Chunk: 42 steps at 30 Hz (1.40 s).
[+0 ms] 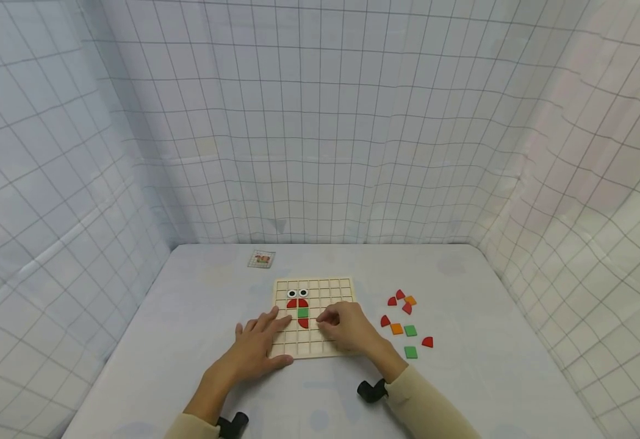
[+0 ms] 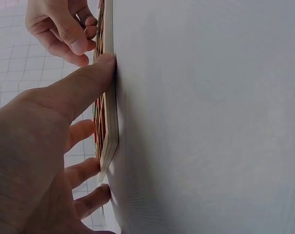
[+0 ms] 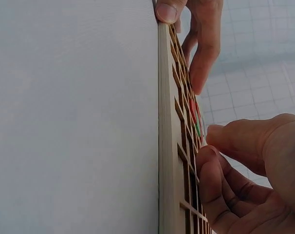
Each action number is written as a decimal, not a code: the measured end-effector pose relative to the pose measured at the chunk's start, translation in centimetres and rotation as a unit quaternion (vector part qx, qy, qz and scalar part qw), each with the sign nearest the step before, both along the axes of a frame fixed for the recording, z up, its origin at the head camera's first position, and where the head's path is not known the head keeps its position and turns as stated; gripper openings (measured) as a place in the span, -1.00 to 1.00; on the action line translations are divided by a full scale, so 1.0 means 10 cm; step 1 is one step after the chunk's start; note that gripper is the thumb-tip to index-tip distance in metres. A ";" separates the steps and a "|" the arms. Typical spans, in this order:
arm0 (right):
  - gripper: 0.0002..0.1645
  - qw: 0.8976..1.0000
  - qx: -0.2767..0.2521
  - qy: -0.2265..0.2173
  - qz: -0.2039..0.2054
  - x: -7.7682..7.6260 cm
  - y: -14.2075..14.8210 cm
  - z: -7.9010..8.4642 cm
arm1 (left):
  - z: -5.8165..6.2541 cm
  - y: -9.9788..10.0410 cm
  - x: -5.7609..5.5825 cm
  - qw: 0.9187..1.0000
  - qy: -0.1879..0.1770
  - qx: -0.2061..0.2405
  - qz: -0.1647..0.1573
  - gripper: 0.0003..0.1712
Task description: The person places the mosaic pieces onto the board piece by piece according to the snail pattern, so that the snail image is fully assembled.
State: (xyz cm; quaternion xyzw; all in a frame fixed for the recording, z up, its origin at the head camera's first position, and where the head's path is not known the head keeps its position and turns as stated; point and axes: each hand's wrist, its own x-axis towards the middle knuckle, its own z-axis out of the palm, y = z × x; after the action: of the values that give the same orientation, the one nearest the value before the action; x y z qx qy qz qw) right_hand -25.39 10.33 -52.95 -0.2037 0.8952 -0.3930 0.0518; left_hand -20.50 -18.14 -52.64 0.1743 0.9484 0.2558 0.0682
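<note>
A pale wooden grid board (image 1: 325, 351) lies on the table. On its squares sit two eye pieces (image 1: 292, 294), two red quarter-circle tiles (image 1: 291, 303) below them, a green square tile (image 1: 302, 313) and another red quarter-circle tile (image 1: 303, 323). My left hand (image 1: 256, 350) rests spread over the board's left side, its thumb (image 2: 91, 78) touching the near edge. Above the grid, right of the lower red tile, is my right hand (image 1: 347, 329), with thumb and forefinger brought close together and the other fingers curled. Whether a small tile is between those fingertips is hidden.
Loose red quarter-circle tiles (image 1: 427, 342), orange square tiles (image 1: 396, 328) and green square tiles (image 1: 410, 352) lie scattered right of the board. A small picture card (image 1: 262, 259) lies at the back left. Gridded white curtains (image 1: 320, 122) enclose the table's back and sides.
</note>
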 end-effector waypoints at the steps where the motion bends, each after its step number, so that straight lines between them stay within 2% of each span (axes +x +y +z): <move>1: -0.91 1.000 0.002 0.000 -0.001 0.00 0.03 0.00 | 0.00 0.00 0.00 1.000 0.002 0.001 -0.002 0.06; 7: -0.91 1.000 0.015 0.009 -0.013 0.04 0.19 0.00 | 0.01 0.02 0.02 1.000 0.011 -0.011 -0.009 -0.06; 12: -0.94 0.999 0.021 0.037 -0.017 0.08 0.33 0.00 | 0.03 0.05 0.04 1.000 0.006 -0.017 -0.009 -0.13; 27: -0.92 0.994 0.052 0.089 -0.043 0.22 0.77 0.00 | 0.06 0.08 0.07 0.999 -0.003 -0.036 0.002 -0.13; 33: -0.89 0.992 0.066 0.107 -0.027 0.30 0.98 -0.01 | 0.03 0.08 0.08 0.999 -0.005 -0.039 0.005 -0.12; 42: -0.80 0.993 0.045 0.112 -0.005 0.39 1.38 -0.02 | -0.01 0.09 0.07 0.999 -0.003 -0.041 0.001 -0.13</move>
State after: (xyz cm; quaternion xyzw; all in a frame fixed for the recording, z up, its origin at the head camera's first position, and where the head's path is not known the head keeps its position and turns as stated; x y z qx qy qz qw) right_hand -21.47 24.17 -53.17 -0.2397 0.9132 -0.3271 -0.0410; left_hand -19.82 -17.20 -52.77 0.1699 0.9581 0.2172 0.0780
